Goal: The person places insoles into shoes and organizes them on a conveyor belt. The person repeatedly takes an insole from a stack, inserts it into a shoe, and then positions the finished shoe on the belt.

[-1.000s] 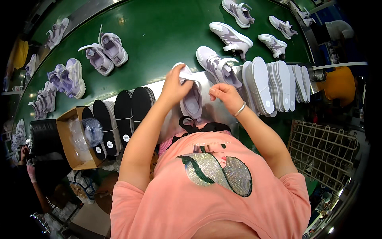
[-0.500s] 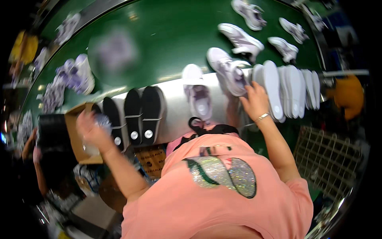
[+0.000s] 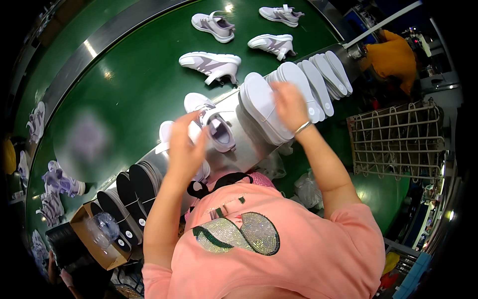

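My left hand (image 3: 186,144) is by a white and pale lilac strap sneaker (image 3: 224,134) on the metal ledge, its thumb and fingers apart near the shoe's opening. Inside the opening shows something white. A second such sneaker (image 3: 164,130) sits to the left, mostly behind my left hand. My right hand (image 3: 293,104) hovers over or touches the pale insoles (image 3: 261,102), between a near stack and the stacks beyond it. Motion blurs its fingers, and whether they grip an insole I cannot make out.
Several sneakers (image 3: 211,65) lie on the green table (image 3: 139,74). Black insole stacks (image 3: 134,194) stand at left beside a cardboard box (image 3: 102,251) with clear plastic inside. A wire rack (image 3: 398,142) is at right. Another person in orange (image 3: 391,62) is beyond the ledge.
The view has swung to the right. My left hand has left the cardboard box for the sneaker. My right hand has moved from the sneaker's heel to the pale insoles.
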